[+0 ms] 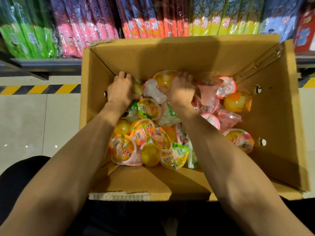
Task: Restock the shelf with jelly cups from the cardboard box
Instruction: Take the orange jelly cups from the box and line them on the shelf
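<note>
Head view. We found both hands in the cardboard box [170, 53], near its far wall. The left hand [120, 90], by the far-left corner, was curled round a yellow jelly cup [137, 86]. The right hand [183, 90] clasped an orange cup [164, 79], with a clear cup [154, 91] lying between the two. We judged one cup per hand was being gathered. The remaining cups [150, 133] lay heaped toward the near wall. The open top left the lift unobstructed; the shelf [42, 63] stood just beyond the far edge.
</note>
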